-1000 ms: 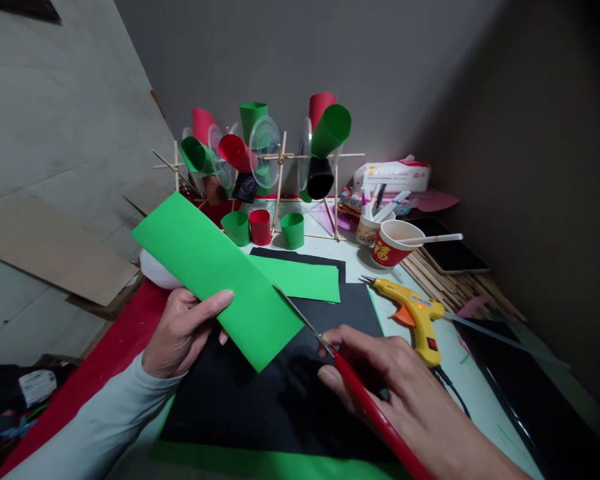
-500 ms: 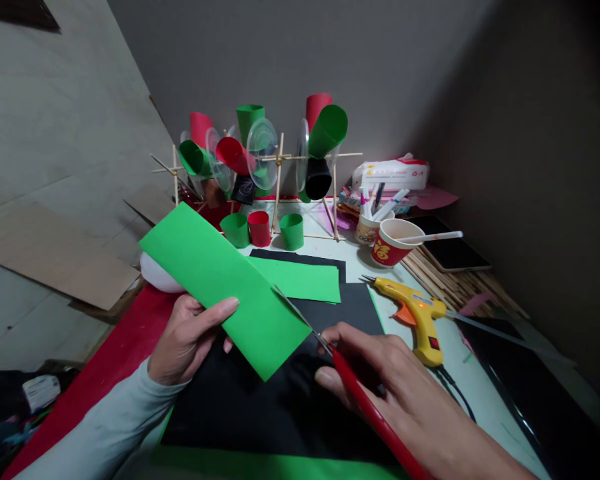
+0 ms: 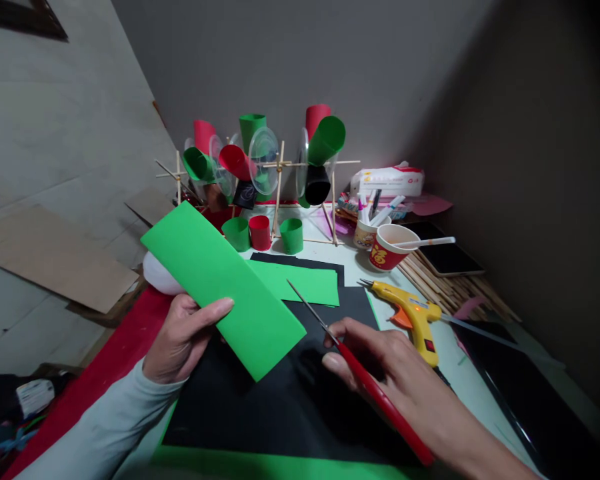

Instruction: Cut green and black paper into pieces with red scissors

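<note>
Between the thumb and fingers of my left hand [image 3: 187,337] is a green paper strip [image 3: 225,293], tilted down to the right. My right hand [image 3: 390,370] grips red-handled scissors [image 3: 363,380]. Their blades point up and left, just off the strip's right edge and apart from it. Below both hands lies a large black sheet [image 3: 260,413] with green paper showing at its edges. More cut green strips [image 3: 313,283] rest beyond it, on a smaller piece of black paper.
A yellow hot glue gun [image 3: 415,313] lies at the right, near wooden sticks [image 3: 440,287]. Behind stand a red paper cup [image 3: 393,247], a cup of markers [image 3: 367,230], several small paper cylinders [image 3: 293,235] and a stick frame [image 3: 279,193] bearing coloured tubes and clear discs.
The scissors have come away from the green strip's edge, moving slightly right. My left hand keeps its hold on the strip, which has shifted slightly left. The view has tilted a little.
</note>
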The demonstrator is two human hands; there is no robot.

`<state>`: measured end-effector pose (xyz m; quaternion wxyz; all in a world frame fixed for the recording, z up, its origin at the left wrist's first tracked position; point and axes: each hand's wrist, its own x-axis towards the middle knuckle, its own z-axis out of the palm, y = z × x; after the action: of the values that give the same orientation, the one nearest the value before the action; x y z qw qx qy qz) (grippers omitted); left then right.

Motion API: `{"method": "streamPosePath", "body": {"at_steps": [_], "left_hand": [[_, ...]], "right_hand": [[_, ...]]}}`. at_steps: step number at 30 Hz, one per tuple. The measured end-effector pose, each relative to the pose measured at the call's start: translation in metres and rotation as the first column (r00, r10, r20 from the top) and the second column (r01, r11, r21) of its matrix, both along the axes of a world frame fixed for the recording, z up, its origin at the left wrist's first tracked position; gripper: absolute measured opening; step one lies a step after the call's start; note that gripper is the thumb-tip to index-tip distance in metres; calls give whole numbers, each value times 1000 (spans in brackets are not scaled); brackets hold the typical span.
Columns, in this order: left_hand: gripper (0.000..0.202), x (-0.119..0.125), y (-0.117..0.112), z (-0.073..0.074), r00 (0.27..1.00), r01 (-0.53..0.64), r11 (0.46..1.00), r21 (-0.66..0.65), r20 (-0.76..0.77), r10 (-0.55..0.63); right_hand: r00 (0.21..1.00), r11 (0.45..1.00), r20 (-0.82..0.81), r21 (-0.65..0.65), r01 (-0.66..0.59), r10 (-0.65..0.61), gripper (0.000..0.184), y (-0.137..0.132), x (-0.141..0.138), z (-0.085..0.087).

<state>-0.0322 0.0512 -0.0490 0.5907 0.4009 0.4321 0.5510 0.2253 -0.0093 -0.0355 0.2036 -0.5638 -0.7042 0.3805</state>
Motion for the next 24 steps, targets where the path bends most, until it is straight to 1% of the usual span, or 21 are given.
{"method": "streamPosePath", "body": {"at_steps": [2,3,6,8,10,12,13,16,18,19,21,22,24], "left_hand": [[24,-1,2,4,998,-56,998,0,27,56],[27,-2,4,5,996,-80,997,-1,41,80],[42,-8,8,7,984,-156,988,-15,85,156],[55,-12,9,6,977,-177,983,-39,115,180],[64,-15,8,5,976,-138,988,-68,160,148],[66,-16,4,6,974,-52,995,-84,215,69],[65,-16,2,7,971,-3,997,-80,237,21],[55,-14,-3,10,959,139,990,-38,256,-125],[47,-14,-3,13,949,200,980,-2,247,-194],[45,-15,-1,13,945,223,975,20,240,-221],[46,-16,4,14,941,256,965,61,215,-263],[47,-18,7,14,941,267,961,73,195,-276],[45,-23,13,15,949,280,958,64,132,-286]], "right_hand": [[998,1000,58,-23,-11,13,30,3,1,-3],[996,1000,89,-15,-25,26,32,3,0,-5],[973,991,213,83,-105,86,34,4,-2,-11],[944,976,300,123,-178,134,28,3,-3,-15],[909,963,375,118,-241,181,20,4,-6,-20],[883,950,414,116,-290,219,15,4,-8,-25],[877,943,419,121,-310,235,14,5,-9,-27],[868,934,419,110,-339,265,20,6,-12,-28],[874,946,426,108,-306,234,13,5,-12,-26],[887,953,413,125,-277,204,8,4,-11,-24],[941,964,313,184,-193,129,10,1,-6,-20],[970,969,219,196,-147,103,12,0,-2,-18],[997,988,-35,142,-56,62,13,-2,7,-13]]}}
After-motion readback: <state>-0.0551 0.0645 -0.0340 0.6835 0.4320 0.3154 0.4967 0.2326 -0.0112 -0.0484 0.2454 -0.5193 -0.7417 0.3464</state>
